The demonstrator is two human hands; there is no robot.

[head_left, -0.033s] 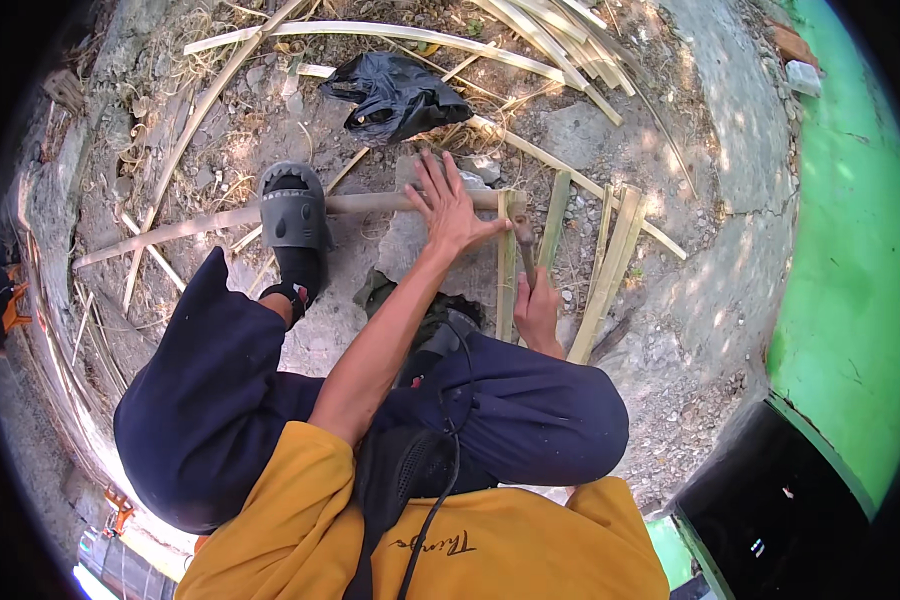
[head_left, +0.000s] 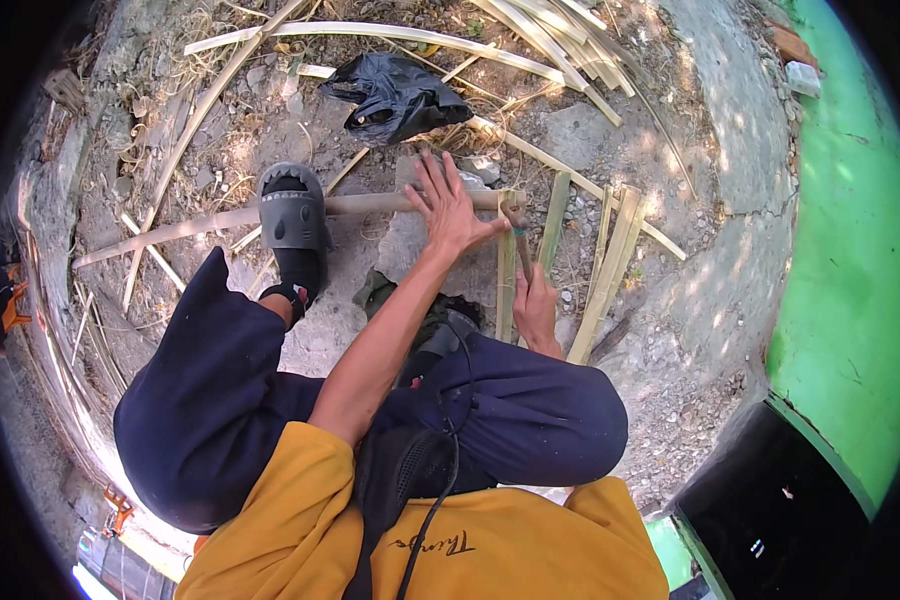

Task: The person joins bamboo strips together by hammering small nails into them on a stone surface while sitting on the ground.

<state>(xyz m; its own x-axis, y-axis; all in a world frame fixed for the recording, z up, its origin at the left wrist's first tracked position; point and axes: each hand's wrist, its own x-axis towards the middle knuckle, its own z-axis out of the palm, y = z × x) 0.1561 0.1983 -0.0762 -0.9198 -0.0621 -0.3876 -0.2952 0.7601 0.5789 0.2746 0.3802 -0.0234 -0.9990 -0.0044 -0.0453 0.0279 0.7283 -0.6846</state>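
My left hand (head_left: pixel 452 215) lies open with its fingers spread over a long wooden strip (head_left: pixel 375 204). Its thumb reaches the upper end of a short bamboo slat (head_left: pixel 505 285), which crosses the strip's right end. In my right hand (head_left: pixel 537 308) is a hammer (head_left: pixel 525 250), gripped by the handle. The hammer's head is over the joint of strip and slat, close to my left thumb. Whether a nail is under the head, I cannot tell. My left foot, in a grey clog (head_left: pixel 295 215), rests on the long strip.
Right of the hammer lie a greenish slat (head_left: pixel 554 220) and a wider pale slat (head_left: pixel 610 275). A black plastic bag (head_left: pixel 395 97) is on the ground beyond my hands. Several long bamboo strips (head_left: pixel 370 30) are strewn at the back. A green wall (head_left: pixel 850 230) runs along the right.
The hammer's head has shifted slightly left over the joint, and my right hand has moved a little with it. My left hand has stayed in place.
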